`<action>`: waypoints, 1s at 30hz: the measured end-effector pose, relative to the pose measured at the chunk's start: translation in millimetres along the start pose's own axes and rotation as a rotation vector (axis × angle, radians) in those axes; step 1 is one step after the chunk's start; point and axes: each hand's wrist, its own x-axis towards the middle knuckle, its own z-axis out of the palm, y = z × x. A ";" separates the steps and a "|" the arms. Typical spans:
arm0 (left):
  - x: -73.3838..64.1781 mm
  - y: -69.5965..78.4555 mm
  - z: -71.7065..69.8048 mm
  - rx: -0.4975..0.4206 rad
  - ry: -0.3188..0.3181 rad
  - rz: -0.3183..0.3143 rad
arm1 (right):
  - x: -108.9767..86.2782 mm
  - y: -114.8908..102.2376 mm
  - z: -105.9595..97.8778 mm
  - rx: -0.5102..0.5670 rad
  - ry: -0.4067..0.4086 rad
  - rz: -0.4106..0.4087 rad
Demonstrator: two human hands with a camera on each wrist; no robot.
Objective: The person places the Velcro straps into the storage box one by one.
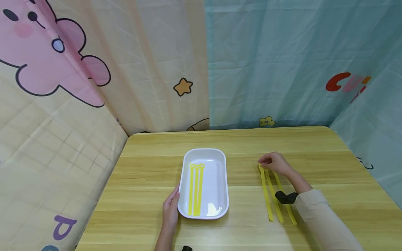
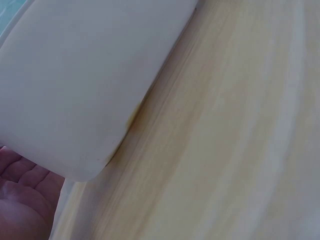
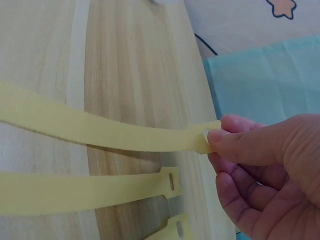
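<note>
My left hand (image 1: 170, 211) holds the left side of a white tray (image 1: 221, 188) near its front corner, with the thumb by the rim. In the left wrist view, part of the palm (image 2: 25, 205) shows beside the tray wall (image 2: 85, 85). Inside the tray lie three yellow hook-and-loop cable ties (image 1: 196, 191), side by side, slotted heads at the far end. My right hand (image 1: 276, 163) pinches the slotted head of another yellow cable tie (image 3: 145, 139) between thumb and fingertips, its head end raised above the table. Two more ties (image 3: 100, 192) lie beside it.
The wooden table (image 1: 245, 230) ends at a back edge against patterned curtains (image 1: 267, 62). A black wrist strap (image 1: 286, 197) on the right arm overlaps the ties. Another black piece (image 1: 187, 248) shows at the bottom edge by the left arm.
</note>
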 end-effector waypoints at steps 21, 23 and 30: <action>-0.7 -1.0 -0.7 -0.012 -0.015 0.018 | -3.7 -7.1 -7.7 -0.020 0.030 -0.003; -0.8 -1.2 -0.7 -0.008 -0.016 0.027 | -3.1 -6.4 -9.6 -0.019 0.036 -0.004; -0.8 -0.7 -0.4 -0.011 -0.009 0.024 | -2.4 -6.8 -14.3 -0.014 0.045 -0.027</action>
